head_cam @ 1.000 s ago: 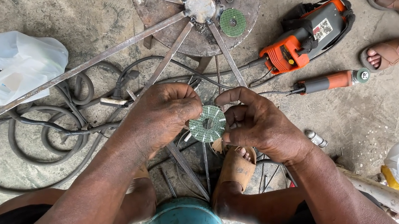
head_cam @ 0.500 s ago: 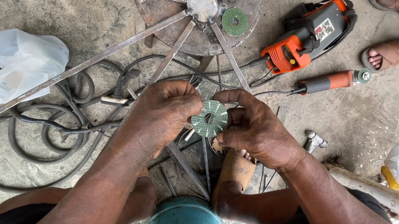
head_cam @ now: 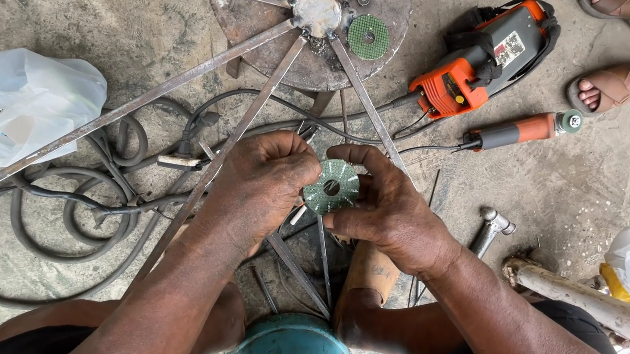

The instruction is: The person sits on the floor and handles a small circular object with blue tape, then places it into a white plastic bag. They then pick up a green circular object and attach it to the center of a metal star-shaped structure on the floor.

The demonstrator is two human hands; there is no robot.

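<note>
**Green disc in both hands, grinder lying idle**

You hold the small green round abrasive disc with the centre hole (head_cam: 331, 187) between both hands, just below the rusty round steel plate with welded spokes (head_cam: 272, 9). As far as the view shows, the disc is off any machine: the orange-handled angle grinder (head_cam: 522, 131) lies on the floor well to the right of the plate, apart from your hands, with nobody touching it. I judge the work to be at an early or middle stage: the disc is in hand and not yet mounted on anything.

Your left hand (head_cam: 264, 182) is closed on the disc's left edge, fingers curled over it. Your right hand (head_cam: 387, 211) pinches the right edge, thumb across the face near the hole. The disc sits upright-ish between the two, face towards you, touching both.

A second green disc (head_cam: 369, 36) rests on the plate itself, beside the hub. The orange and black welding machine (head_cam: 485, 55) stands just right of the plate. Black coiled cables (head_cam: 43, 206) lie below and left of it, and a white plastic bag (head_cam: 8, 108) further left.
</note>
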